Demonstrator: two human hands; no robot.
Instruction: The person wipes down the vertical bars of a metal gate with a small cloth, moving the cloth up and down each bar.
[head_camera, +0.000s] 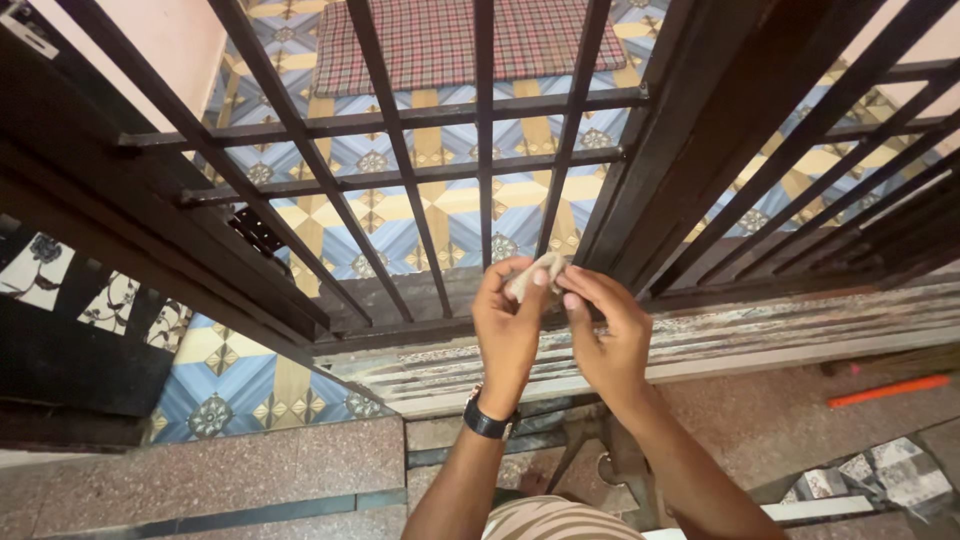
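Scene: a person stands at a dark iron gate (430, 190) and looks down through its bars at a patterned blue and yellow tiled floor (400, 215).
Left hand: the left hand (508, 325), a black wristwatch (486, 420) on its wrist, is raised, thumb and fingers pinched on a small pale scrap (535, 272).
Right hand: the right hand (608, 335) meets it from the other side — fingertips closed on the same scrap, so both hands share the grip.
Scrap: whether it is paper or cloth cannot be told; it sits at the top of the two hands, just in front of the heavy gate post (690, 140), and runs up and to the right.
Key relation: the scrap lies between the hands and the bars, with both hands on it; the post is just beyond it, up and to the right.
Sill: a worn, paint-streaked threshold (760, 335) runs left to right below the hands.
Beyond the bars: a red checked mat (440, 40) lies on the tiles.
Other items: an orange rod-like object (888, 390) rests on the stone floor at right — broken patterned tile pieces (880, 475) lie near it.
Labels and signs: none legible anywhere.
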